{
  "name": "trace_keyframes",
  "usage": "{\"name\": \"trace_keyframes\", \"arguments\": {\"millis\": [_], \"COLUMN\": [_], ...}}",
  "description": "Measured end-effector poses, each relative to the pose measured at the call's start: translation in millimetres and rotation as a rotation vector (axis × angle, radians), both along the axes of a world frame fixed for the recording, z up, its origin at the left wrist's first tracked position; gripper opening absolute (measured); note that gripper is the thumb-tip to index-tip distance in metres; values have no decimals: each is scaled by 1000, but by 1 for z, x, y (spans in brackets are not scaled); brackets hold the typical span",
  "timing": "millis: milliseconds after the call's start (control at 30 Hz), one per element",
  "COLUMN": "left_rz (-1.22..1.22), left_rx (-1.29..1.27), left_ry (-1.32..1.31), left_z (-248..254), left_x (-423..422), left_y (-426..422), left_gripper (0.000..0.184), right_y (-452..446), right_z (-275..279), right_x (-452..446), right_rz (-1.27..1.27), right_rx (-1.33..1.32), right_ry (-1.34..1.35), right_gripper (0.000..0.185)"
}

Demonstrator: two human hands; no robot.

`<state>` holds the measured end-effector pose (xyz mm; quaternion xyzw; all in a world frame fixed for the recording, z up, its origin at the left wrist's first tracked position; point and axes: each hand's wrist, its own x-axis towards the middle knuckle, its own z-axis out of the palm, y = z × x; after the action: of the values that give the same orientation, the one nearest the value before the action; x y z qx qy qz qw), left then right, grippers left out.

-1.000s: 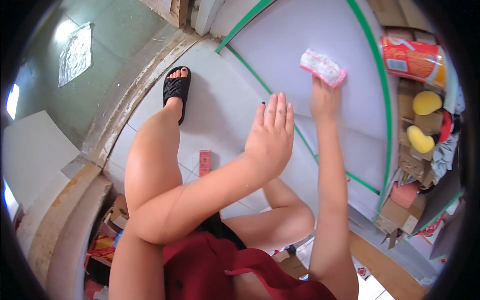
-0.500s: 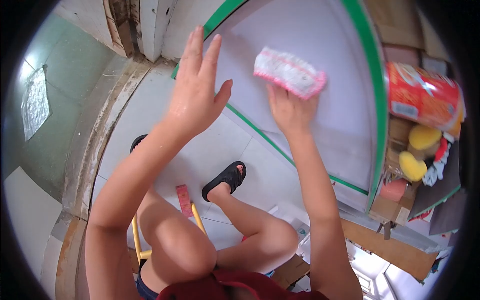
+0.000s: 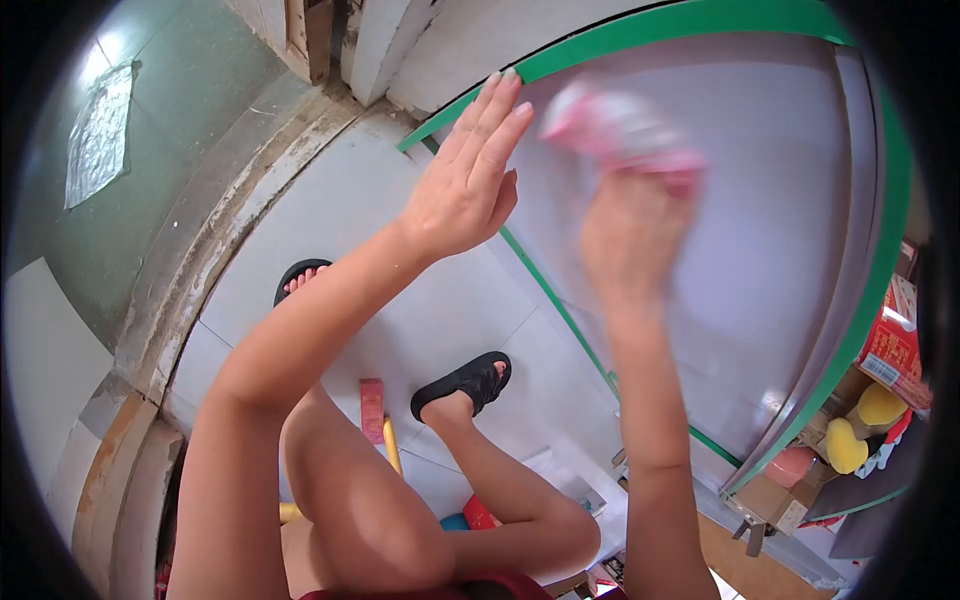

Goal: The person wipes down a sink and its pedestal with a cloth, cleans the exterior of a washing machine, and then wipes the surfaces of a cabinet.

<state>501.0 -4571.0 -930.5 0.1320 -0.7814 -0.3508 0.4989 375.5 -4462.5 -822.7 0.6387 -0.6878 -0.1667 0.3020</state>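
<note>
My right hand [image 3: 638, 235] is blurred by motion over a pale panel [image 3: 760, 220] edged in green. It holds a white cloth [image 3: 640, 125] with a pink border, which lies between the fingers and the panel and is smeared too. To the left, my left hand [image 3: 465, 180] is stretched out with straight fingers and nothing in it. Its fingertips are near the panel's green edge strip [image 3: 560, 62]; whether they touch it I cannot tell.
Below are pale floor tiles [image 3: 270, 240] and my feet in black sandals [image 3: 470, 388]. A red block-like item [image 3: 372, 410] and a yellow bar [image 3: 391, 450] are beside my leg. Boxes, a red package [image 3: 895, 345] and yellow round items [image 3: 847, 445] crowd the right side.
The view has shifted, with the panel showing more fully. My right hand and the cloth have moved over the panel, and the cloth's shape has changed. My left hand stays outstretched near the edge.
</note>
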Motion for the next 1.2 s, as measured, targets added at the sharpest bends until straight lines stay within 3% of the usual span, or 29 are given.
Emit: {"name": "trace_keyframes", "arguments": {"millis": [67, 133, 200, 333, 400, 467, 500, 533, 567, 633, 700, 767, 800, 867, 967, 1033, 1200], "left_rz": [-70, -97, -107, -198, -255, -242, -229, -197, -190, 47, 24, 45, 40, 44, 63, 82, 125], "left_rx": [39, 60, 65, 153, 169, 178, 197, 273, 273, 281, 350, 419, 464, 491, 538, 567, 597], "left_ry": [48, 73, 87, 196, 231, 217, 216, 218, 217, 168, 148, 30, 2, 2, -10, -34, -88], "left_z": [-1, 0, -2, -7, -5, 0, 2, 1, -3, -11, -13, -17, -16, -19, -23, -28, -29], "left_x": [2, 2, 5, 4, 7, 12, 15, 18, 20, 28, 38, 47, 49, 52, 58, 65, 77], "left_y": [-1, -1, -7, -6, -7, -9, -10, -9, -11, -11, -3, 2, 6, 10, 9, 10, 10], "left_gripper": [82, 82, 81, 80, 79, 78, 77, 73, 73, 69, 65, 61, 58, 57, 57, 57, 54], "right_y": [-42, -61, -60, -23, -4, 0, 3, 3, -6, -23, -49, -82, -91, -98, -88, -75, -61], "right_z": [48, 51, 22, -84, -146, -156, -154, -132, -96, -39, 2, 29, 33, 25, -19, -60, -166], "right_x": [8, 13, 14, 11, 5, 5, 1, -3, 3, 6, 11, 15, 14, 14, 16, 21, 25], "right_rz": [30, 90, -40, 60, 184, 117, 47, 181, 135, 226, 512, 673, 539, 408, 248, 189, 250], "right_rx": [-360, -533, -443, 100, -41, -3, 50, -65, -113, -334, -606, -701, -610, -502, -281, -156, 16], "right_ry": [40, 44, 124, -152, -488, -534, -568, -471, -487, -455, -446, -486, -223, 31, -419, -533, -429], "right_gripper": [46, 44, 46, 43, 35, 32, 29, 27, 29, 36, 41, 41, 39, 37, 42, 35, 24]}}
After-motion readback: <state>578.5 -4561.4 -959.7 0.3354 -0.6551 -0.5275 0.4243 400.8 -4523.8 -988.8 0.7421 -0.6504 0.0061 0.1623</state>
